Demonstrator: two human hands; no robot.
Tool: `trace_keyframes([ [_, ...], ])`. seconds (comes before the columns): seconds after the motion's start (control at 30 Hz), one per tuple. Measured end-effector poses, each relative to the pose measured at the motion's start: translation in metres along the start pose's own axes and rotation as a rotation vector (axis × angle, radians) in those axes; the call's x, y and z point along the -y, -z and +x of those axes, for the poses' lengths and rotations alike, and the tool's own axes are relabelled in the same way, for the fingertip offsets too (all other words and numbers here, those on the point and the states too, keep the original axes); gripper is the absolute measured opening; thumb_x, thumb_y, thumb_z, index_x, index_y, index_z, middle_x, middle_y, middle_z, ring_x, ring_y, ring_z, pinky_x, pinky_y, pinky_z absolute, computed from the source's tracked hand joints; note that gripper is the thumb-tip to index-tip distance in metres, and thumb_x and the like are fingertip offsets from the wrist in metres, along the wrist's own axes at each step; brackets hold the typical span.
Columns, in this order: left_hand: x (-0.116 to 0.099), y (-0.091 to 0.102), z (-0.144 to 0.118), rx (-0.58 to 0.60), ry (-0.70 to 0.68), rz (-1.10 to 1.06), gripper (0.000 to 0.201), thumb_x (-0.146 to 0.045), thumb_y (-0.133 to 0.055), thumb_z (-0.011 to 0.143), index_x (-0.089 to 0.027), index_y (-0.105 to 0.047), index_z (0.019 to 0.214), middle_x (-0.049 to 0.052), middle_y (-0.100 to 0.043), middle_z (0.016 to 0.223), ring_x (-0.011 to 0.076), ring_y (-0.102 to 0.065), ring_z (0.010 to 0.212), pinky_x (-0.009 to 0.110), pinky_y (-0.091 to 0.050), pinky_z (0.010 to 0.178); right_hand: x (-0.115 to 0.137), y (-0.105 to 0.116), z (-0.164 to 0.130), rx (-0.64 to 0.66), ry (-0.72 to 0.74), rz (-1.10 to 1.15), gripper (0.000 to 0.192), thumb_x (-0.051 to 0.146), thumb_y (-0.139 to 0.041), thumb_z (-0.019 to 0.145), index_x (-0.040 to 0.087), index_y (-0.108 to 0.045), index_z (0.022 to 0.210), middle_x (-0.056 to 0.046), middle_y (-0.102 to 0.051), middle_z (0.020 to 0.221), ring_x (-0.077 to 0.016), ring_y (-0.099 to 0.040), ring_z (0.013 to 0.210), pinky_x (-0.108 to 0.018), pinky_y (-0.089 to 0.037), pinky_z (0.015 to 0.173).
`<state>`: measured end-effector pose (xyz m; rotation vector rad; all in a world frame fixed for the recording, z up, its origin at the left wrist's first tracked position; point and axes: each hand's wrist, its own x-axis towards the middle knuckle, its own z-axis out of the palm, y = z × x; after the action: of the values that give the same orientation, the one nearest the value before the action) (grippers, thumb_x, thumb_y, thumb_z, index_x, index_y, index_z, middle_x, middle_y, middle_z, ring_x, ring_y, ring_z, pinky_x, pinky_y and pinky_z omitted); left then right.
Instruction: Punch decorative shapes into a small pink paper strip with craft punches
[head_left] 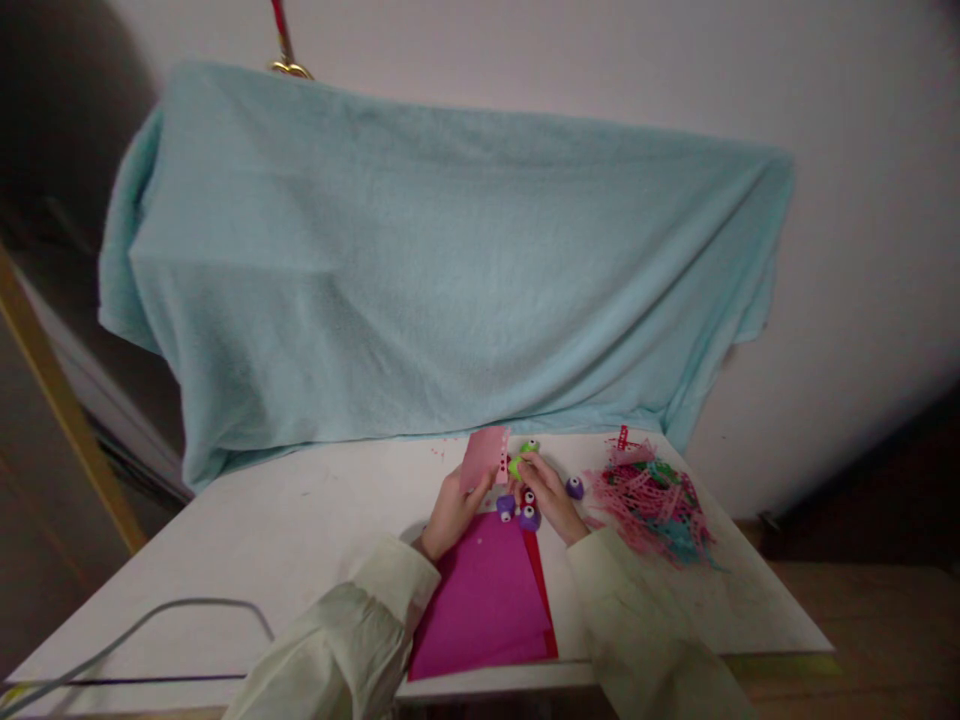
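My left hand (451,512) is closed on a pink sheet of paper (482,457), which it holds tilted up. Down the sheet's right edge runs a column of small punched holes. My right hand (549,492) has its fingers wrapped round a small green craft punch (515,466) at that edge. Another green punch (531,445) lies just behind the fingers. Between the hands are purple punches (505,508) and a red one (529,498), partly hidden by fingers. One more purple punch (574,487) stands right of my right hand. Magenta sheets (484,600) lie under my left wrist, over a red sheet (541,585).
A tangled heap of punched paper strips (652,500), mostly pink with some teal and green, covers the right of the white table (315,540). A light blue cloth (450,270) hangs behind. A grey cable (180,603) curves over the front left. Tiny paper bits lie near the back.
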<state>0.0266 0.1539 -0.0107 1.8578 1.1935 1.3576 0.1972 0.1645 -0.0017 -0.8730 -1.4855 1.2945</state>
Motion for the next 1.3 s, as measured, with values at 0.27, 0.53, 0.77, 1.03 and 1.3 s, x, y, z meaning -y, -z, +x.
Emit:
trace_keyframes([
  [0.27,0.004,0.000,0.000,-0.002,-0.003,0.030,0.036,-0.043,-0.044,0.087,-0.013,-0.064,0.079,0.005,-0.067,0.075,0.0157,-0.059,0.069,0.023,-0.045,0.068,-0.005,0.000,0.002,0.026,-0.012,0.010,0.036,0.056,-0.049,0.081,0.021,-0.050,0.093,0.000,-0.060,0.068,-0.0106,-0.050,0.044,-0.023,-0.035,0.042],
  [0.53,0.002,0.000,0.000,0.016,-0.005,0.010,0.034,-0.040,-0.045,0.087,-0.012,-0.065,0.083,0.005,-0.068,0.078,0.0160,-0.060,0.072,0.023,-0.045,0.069,-0.003,0.001,0.002,0.004,-0.009,0.018,0.034,0.053,-0.048,0.082,0.021,-0.049,0.094,0.001,-0.060,0.067,-0.0106,-0.051,0.044,-0.022,-0.035,0.042],
  [0.77,0.002,0.000,-0.001,0.030,-0.018,0.015,0.035,-0.041,-0.046,0.087,-0.012,-0.063,0.076,0.003,-0.065,0.071,0.0142,-0.057,0.066,0.022,-0.044,0.065,0.001,-0.001,-0.002,0.078,-0.039,0.004,0.031,0.051,-0.049,0.084,0.021,-0.052,0.092,0.001,-0.059,0.063,-0.0111,-0.050,0.046,-0.023,-0.035,0.045],
  [1.03,0.001,0.000,0.000,0.079,-0.033,0.001,0.032,-0.037,-0.044,0.089,-0.012,-0.063,0.082,0.003,-0.064,0.075,0.0141,-0.055,0.070,0.022,-0.044,0.069,0.008,-0.002,-0.006,0.189,-0.027,-0.013,0.026,0.042,-0.060,0.080,0.018,-0.053,0.085,0.003,-0.053,0.060,-0.0101,-0.048,0.051,-0.022,-0.036,0.049],
  [1.3,-0.006,0.000,0.000,0.089,-0.034,-0.051,0.035,-0.040,-0.043,0.089,-0.012,-0.063,0.079,0.001,-0.063,0.072,0.0132,-0.054,0.068,0.022,-0.043,0.067,0.008,-0.003,-0.008,0.160,-0.023,-0.034,0.022,0.039,-0.058,0.081,0.018,-0.054,0.087,0.004,-0.049,0.063,-0.0095,-0.045,0.054,-0.021,-0.034,0.050],
])
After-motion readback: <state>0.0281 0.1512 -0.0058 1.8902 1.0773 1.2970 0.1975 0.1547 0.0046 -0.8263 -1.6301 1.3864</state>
